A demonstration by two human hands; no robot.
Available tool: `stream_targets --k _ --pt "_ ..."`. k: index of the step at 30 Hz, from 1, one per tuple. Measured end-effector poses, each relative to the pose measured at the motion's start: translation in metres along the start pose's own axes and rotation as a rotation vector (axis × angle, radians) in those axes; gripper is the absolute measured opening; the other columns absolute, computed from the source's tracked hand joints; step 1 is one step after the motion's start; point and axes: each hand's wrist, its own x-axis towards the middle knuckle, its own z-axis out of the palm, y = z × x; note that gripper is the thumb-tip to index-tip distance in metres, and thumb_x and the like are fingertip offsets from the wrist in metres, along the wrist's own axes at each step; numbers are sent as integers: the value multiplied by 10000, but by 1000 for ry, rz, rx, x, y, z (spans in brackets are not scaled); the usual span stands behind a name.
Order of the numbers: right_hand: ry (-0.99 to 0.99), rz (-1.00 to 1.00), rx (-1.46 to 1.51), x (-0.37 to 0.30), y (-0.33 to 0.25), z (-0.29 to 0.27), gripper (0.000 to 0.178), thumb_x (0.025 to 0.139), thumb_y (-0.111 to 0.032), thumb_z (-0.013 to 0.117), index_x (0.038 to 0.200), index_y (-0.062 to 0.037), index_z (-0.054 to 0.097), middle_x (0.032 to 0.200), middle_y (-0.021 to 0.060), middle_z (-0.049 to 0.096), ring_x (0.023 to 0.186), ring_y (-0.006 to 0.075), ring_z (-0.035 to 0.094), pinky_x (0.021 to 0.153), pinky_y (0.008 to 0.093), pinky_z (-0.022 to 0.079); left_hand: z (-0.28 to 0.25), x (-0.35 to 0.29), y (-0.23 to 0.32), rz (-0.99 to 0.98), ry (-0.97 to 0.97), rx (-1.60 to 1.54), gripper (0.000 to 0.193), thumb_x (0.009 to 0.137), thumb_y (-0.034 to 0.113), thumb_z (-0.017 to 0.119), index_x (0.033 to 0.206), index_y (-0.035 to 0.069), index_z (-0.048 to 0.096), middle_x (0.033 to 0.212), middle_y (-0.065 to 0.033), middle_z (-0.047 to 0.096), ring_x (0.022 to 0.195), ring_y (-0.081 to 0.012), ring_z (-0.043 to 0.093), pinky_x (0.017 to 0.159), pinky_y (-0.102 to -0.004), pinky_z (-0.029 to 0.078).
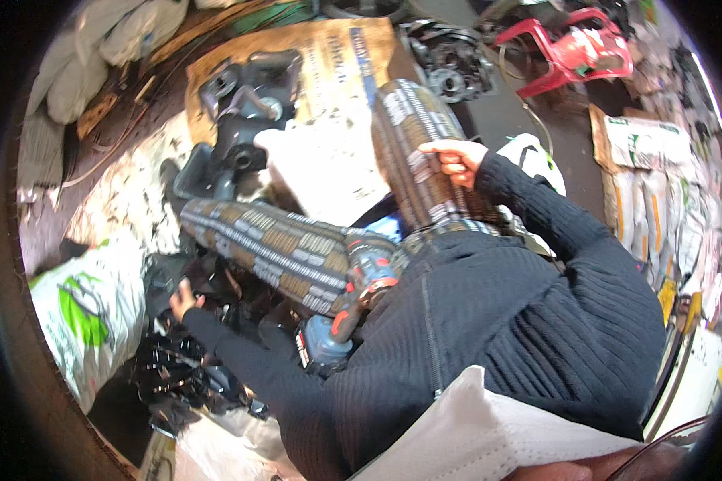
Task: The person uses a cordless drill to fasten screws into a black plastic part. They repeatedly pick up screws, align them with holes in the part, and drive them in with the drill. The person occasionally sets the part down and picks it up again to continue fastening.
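My left hand reaches down beside my left thigh. Its thumb and a finger stand apart, next to a heap of shiny black plastic parts; contact with a part is hard to make out. Above my right knee, my right hand is closed, with curled fingers and the forefinger and thumb together pointing left. Whatever may be between those fingertips is too small to tell. A blue-grey cordless drill with red accents lies in my lap. In front of my legs, several dark grey moulded parts rest on flattened sacking.
A white bag with a green print stands at the left. Far right are a red plastic stool and stacked packages. More black parts lie beyond my right knee, and a thin cable crosses the floor.
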Motion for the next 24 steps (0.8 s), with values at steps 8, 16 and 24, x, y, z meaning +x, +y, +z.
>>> stream_targets --k 8,16,24 --pt "662 -724 -764 87 -49 -129 286 788 -310 668 1032 -162 678 776 17 656 685 133 594 615 287 478 34 -218 186 843 -356 68 335 817 195 692 1079 9 595 982 -75 625 867 -133 560 746 -266 456" --pt "881 -687 -1548 169 -82 -172 399 791 -479 599 1105 -235 636 1025 104 653 959 280 621 839 390 483 263 -313 154 1069 -352 1002 517 687 441 711 1068 118 579 1106 -204 530 994 -351 570 750 -461 502" --pt "805 -1170 -1533 143 -91 -143 285 840 -405 570 994 -186 667 938 67 659 851 261 634 734 376 501 288 -343 127 911 -350 1158 535 700 441 718 1090 109 562 1136 -194 501 877 -352 625 740 -436 513"
